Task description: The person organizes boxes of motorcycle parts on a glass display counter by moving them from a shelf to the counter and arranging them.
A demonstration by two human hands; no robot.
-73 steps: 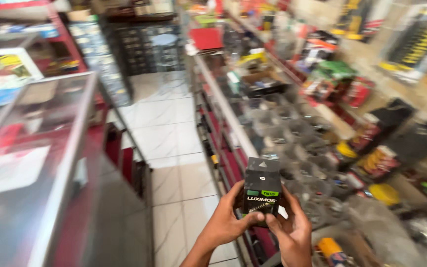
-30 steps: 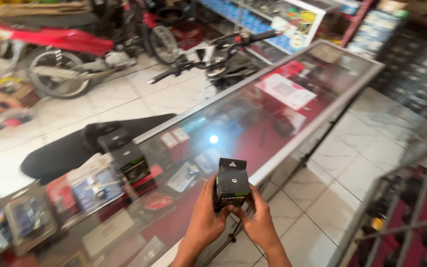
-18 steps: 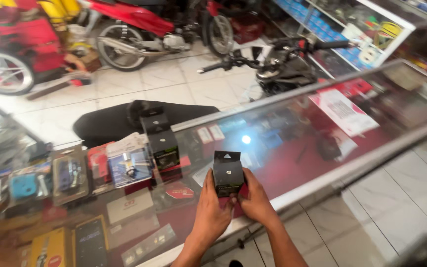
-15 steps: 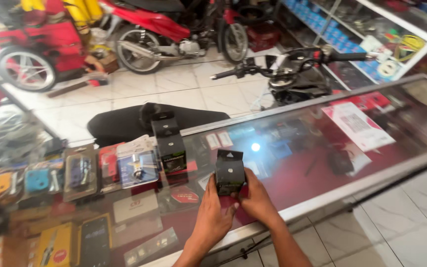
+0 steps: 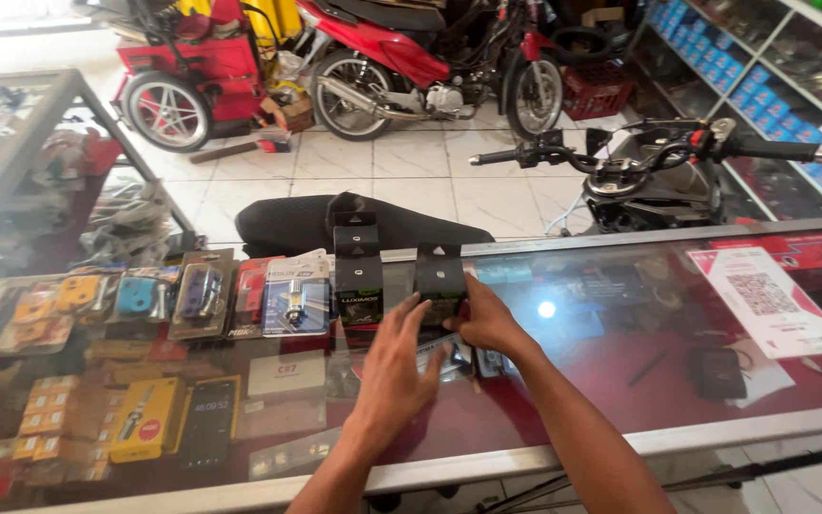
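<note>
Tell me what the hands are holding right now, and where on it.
A small black box, upright on the glass counter: left hand at its lower left side, right hand at its lower right.

Left hand (image 5: 394, 366) and right hand (image 5: 483, 319) gripping black box (image 5: 440, 279), on glass counter (image 5: 620, 381), beside second black box (image 5: 358, 281)

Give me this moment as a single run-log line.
left hand: on black box | right hand: on same box | box: upright on glass counter, beside a matching box | behind: motorbikes
</note>
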